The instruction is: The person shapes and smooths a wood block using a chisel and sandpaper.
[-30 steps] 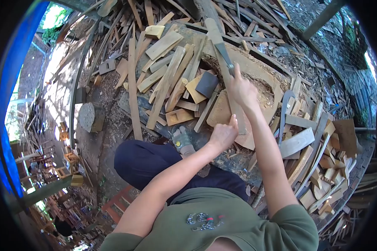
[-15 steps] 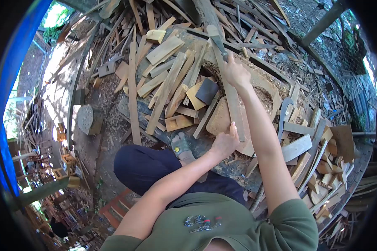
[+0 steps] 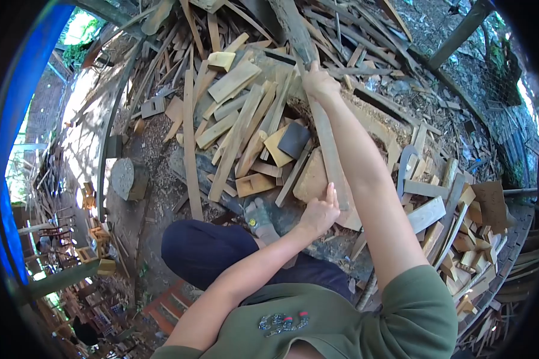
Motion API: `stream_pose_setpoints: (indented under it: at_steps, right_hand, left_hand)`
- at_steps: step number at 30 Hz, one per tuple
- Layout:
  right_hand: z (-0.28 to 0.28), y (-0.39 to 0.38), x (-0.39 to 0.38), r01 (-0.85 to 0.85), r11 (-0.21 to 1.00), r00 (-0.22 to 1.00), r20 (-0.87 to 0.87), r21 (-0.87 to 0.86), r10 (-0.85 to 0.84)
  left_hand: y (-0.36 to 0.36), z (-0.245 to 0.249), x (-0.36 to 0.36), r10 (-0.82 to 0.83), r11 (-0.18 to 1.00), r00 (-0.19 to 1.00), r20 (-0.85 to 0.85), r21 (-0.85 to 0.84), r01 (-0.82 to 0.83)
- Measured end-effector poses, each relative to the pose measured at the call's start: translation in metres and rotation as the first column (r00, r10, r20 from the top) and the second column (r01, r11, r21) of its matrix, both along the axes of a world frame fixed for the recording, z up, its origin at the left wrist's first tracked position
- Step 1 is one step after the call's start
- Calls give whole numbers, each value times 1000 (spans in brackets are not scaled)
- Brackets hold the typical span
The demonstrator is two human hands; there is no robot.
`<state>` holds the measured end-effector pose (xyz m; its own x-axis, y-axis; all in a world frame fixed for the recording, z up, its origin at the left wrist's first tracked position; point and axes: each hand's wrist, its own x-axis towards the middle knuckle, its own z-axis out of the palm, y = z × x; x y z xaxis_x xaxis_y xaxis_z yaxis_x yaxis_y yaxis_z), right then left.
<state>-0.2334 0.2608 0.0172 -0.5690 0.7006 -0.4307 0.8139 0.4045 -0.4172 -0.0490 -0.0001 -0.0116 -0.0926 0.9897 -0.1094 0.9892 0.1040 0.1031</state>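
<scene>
A long, narrow wooden strip point(image 3: 328, 139) slopes from the upper middle down to my left hand. My left hand point(image 3: 320, 215) is closed at its near end, with one finger raised. My right hand point(image 3: 321, 85) is closed at the strip's far end, by a thick wooden pole point(image 3: 294, 30). It grips a narrow tool that is now mostly hidden. Under and beside the strip sits a pale wood block point(image 3: 311, 179). Just left of it are a dark square piece point(image 3: 294, 140) and a block with a rectangular hole point(image 3: 256, 184).
Loose boards point(image 3: 236, 81) and offcuts lie heaped in front and to the left. A curved saw-like tool point(image 3: 406, 164) rests at the right, by more offcuts point(image 3: 476, 245). A round log stump point(image 3: 129, 178) stands at the left, and my bent knee point(image 3: 200, 248) is below.
My right hand has moved up and slightly left along the strip, and the tool that showed beyond it is now mostly hidden. My left hand has shifted slightly down and left.
</scene>
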Motion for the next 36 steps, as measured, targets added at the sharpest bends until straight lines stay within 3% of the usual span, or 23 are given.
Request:
stream_pose_setpoints:
  at_steps: [4, 6, 8, 11, 14, 18, 19, 26, 31, 33, 36]
  right_hand:
    - [13, -37, 62, -43, 986, 999, -3, 160, 44]
    - [-4, -61, 112, -79, 954, 996, -20, 289, 88]
    - [-6, -90, 167, -81, 961, 996, -26, 263, 91]
    - [-1, -130, 244, -110, 947, 990, -46, 302, 130]
    - [17, -167, 304, -126, 946, 989, -39, 299, 144]
    - [18, -208, 364, -90, 964, 995, -23, 248, 99]
    - [15, -217, 375, -106, 938, 991, -47, 329, 129]
    - [22, -251, 412, -75, 952, 992, -71, 298, 101]
    - [25, -233, 387, -82, 941, 989, -92, 329, 119]
    - [39, -223, 367, -79, 975, 996, -20, 207, 85]
    - [29, -222, 359, -71, 966, 996, -28, 249, 80]
  left_hand:
    - [-1, 6, 1, 5, 998, 999, -35, 61, -3]
    - [3, 8, 2, -6, 999, 1000, -28, -32, 5]
    - [6, 8, 1, 27, 991, 999, 23, -135, -23]
    - [1, 0, -2, 6, 994, 999, 49, -110, -1]
    - [-13, 11, -2, 107, 994, 990, 95, 7, -108]
    - [-32, 18, 2, 72, 993, 987, 145, 83, -84]
    - [-34, 19, 5, 71, 994, 984, 162, 65, -83]
    - [-38, 19, 16, 116, 993, 979, 166, 16, -120]
    - [-40, 15, 17, 107, 994, 981, 161, -20, -105]
    - [-38, 13, 18, 135, 991, 980, 147, -16, -134]
    - [-36, 12, 18, 146, 989, 978, 146, -30, -143]
